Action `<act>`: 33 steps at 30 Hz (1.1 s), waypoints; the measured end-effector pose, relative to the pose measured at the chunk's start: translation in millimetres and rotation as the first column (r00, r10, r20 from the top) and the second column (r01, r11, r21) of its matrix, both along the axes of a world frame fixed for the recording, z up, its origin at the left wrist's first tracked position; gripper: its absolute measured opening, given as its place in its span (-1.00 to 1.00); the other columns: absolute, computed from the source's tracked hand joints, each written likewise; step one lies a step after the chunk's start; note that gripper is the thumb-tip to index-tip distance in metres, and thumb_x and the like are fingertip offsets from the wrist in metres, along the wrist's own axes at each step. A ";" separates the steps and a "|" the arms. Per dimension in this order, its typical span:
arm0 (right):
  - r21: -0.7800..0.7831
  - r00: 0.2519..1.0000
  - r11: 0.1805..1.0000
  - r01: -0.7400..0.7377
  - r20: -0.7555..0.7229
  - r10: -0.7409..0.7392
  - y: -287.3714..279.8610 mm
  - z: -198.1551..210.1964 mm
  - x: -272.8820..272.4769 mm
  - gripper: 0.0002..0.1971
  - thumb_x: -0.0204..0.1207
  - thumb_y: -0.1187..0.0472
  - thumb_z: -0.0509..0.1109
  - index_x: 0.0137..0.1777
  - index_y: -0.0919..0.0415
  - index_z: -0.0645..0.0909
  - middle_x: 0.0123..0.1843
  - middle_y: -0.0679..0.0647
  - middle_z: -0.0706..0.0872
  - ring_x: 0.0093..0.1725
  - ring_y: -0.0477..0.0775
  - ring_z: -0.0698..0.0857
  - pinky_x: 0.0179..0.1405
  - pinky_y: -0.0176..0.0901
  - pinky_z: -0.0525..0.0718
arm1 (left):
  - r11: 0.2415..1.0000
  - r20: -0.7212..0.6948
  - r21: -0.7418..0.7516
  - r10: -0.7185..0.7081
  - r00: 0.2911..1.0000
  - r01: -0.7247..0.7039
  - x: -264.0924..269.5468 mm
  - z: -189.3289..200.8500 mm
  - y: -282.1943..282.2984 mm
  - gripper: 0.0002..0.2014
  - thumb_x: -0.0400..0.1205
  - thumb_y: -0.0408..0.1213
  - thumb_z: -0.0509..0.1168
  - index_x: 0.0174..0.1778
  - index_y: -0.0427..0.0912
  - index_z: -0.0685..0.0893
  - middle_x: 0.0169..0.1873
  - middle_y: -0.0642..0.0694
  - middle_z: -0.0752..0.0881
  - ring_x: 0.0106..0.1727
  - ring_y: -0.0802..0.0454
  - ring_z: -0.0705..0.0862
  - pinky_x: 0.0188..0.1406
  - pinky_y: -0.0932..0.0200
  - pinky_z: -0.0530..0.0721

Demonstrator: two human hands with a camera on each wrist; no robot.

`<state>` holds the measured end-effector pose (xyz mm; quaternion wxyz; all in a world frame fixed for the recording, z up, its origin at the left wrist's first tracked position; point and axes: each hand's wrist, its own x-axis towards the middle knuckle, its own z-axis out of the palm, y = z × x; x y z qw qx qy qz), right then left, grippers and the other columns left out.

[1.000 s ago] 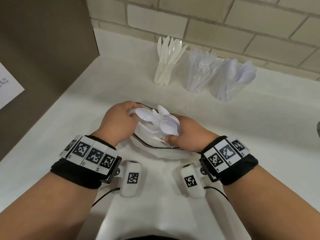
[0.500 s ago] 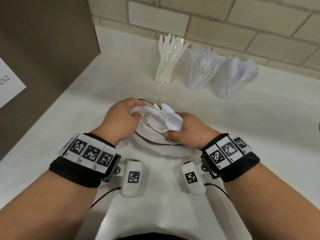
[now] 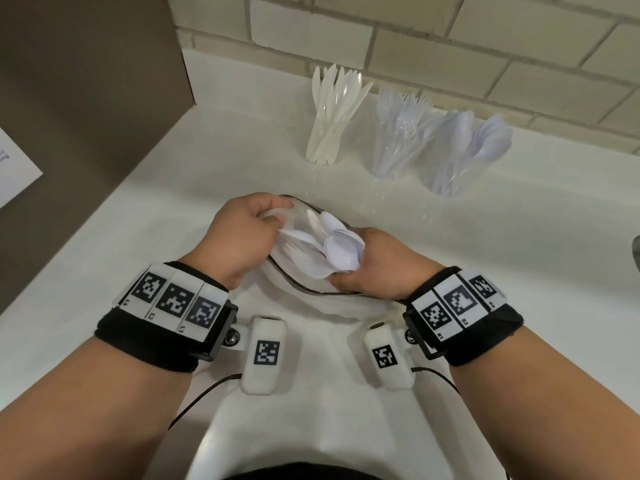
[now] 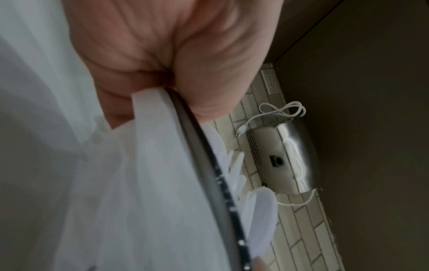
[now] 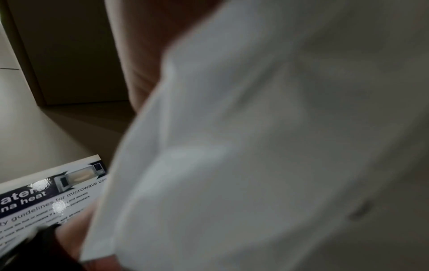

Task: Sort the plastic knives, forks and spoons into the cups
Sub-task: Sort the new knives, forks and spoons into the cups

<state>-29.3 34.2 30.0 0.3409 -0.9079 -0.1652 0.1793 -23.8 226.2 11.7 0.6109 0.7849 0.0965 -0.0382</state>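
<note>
A bowl with a dark rim (image 3: 300, 286) sits on the white counter in front of me. A bunch of white plastic spoons (image 3: 337, 249) lies fanned across it. My left hand (image 3: 247, 237) curls round the white handles at the bowl's left rim (image 4: 206, 159). My right hand (image 3: 375, 265) grips the stacked spoon heads from the right, thumb underneath. A spoon head (image 4: 262, 220) and fork tines (image 4: 236, 165) stick up past the rim. Against the back wall stand three clear cups: knives (image 3: 327, 133), forks (image 3: 398, 147), spoons (image 3: 460, 157). The right wrist view is blurred white.
A brick wall runs behind the cups. A brown panel (image 3: 86, 81) closes the left side, with a printed microwave sign (image 5: 46, 198) on it. A metal appliance (image 4: 285, 161) with a loose white cord stands further right. The counter's front edge curves in near my body.
The spoons have been drawn into a tighter stack between my hands, and the fork seen half a second ago is now covered. Both hands stay over the bowl.
</note>
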 end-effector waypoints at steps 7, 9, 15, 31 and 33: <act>0.027 1.000 0.999 0.027 -0.004 -0.027 -1.3 2.5 0.0 -0.63 0.40 0.25 0.53 -0.35 -0.18 0.41 -0.43 -0.18 0.52 -0.50 -0.38 0.53 -0.49 -0.57 0.42 | 0.996 -0.053 0.008 0.092 0.994 -0.091 3.6 -4.0 5.4 -0.65 0.65 -0.44 0.09 -0.12 0.00 0.75 -0.08 -0.19 0.77 -0.17 -0.10 0.69 -0.24 0.14 0.63; 0.053 0.999 0.998 0.022 -0.042 -0.020 -4.9 6.1 -0.7 -0.67 0.40 0.24 0.54 -0.34 -0.13 0.45 -0.41 -0.17 0.54 -0.46 -0.31 0.55 -0.41 -0.54 0.44 | 0.990 -0.028 0.077 0.123 0.992 -0.121 4.6 -5.2 6.8 -0.65 0.64 -0.43 0.07 -0.09 -0.02 0.75 -0.06 -0.18 0.76 -0.12 -0.09 0.69 -0.16 0.11 0.66; 0.373 0.991 0.922 0.107 -0.116 -0.068 -17.2 14.7 2.2 -0.84 0.48 0.32 0.50 0.05 0.29 0.71 -0.06 0.02 0.82 -0.06 -0.04 0.78 0.07 -0.21 0.70 | 0.923 0.077 0.385 -0.054 0.996 0.021 1.2 -2.7 12.6 -0.74 0.65 -0.38 0.19 0.13 0.01 0.66 0.14 -0.03 0.68 -0.11 0.06 0.64 -0.21 0.28 0.50; 0.911 0.908 0.262 0.319 -0.214 -0.361 1.5 78.5 29.5 -0.88 0.52 0.43 0.40 -0.02 0.23 0.62 -0.32 0.08 0.68 -0.36 0.10 0.66 -0.26 -0.02 0.67 | 0.965 0.281 -0.245 -0.020 0.960 0.091 -18.6 49.1 -13.4 -0.84 0.61 -0.07 0.31 0.09 0.06 0.62 0.24 0.08 0.58 0.28 0.07 0.62 0.38 0.26 0.50; 0.936 0.901 0.211 0.280 -0.181 -0.394 9.7 93.7 30.0 -0.85 0.45 0.48 0.45 -0.05 0.29 0.64 -0.34 0.11 0.68 -0.39 0.11 0.67 -0.31 -0.05 0.66 | 0.754 0.028 -0.651 -0.092 0.995 0.088 -14.8 52.5 -21.2 -0.64 0.62 -0.01 0.25 0.25 -0.13 0.62 0.22 -0.11 0.63 0.27 -0.11 0.66 0.48 -0.11 0.47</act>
